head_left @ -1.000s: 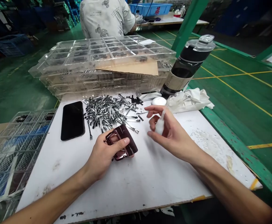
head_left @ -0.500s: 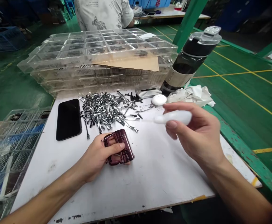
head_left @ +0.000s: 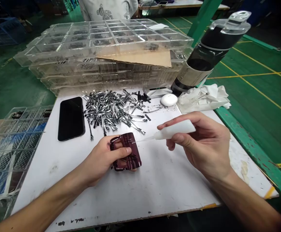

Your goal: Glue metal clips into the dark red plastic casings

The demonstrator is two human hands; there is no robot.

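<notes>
My left hand is closed around a glossy dark-red plastic part with an open frame at one end, its thumb pressing across the middle. In my right hand is a white squeeze bottle with a long thin nozzle, pinched between thumb and fingers. The bottle lies nearly level, its nozzle tip at the upper part of the dark-red piece; whether it touches I cannot tell. Beyond both hands a pile of shiny metallic strips lies on the white tabletop.
A black phone lies left of the pile. Stacked clear compartment trays stand behind, with cardboard on them. At right are a white oval case, crumpled tissue and a tall bottle. A person is beyond the trays.
My right hand has tilted the squeeze bottle and brought its nozzle down and left to the dark-red part. The left hand keeps its grip, almost unmoved. The camera view has shifted slightly.
</notes>
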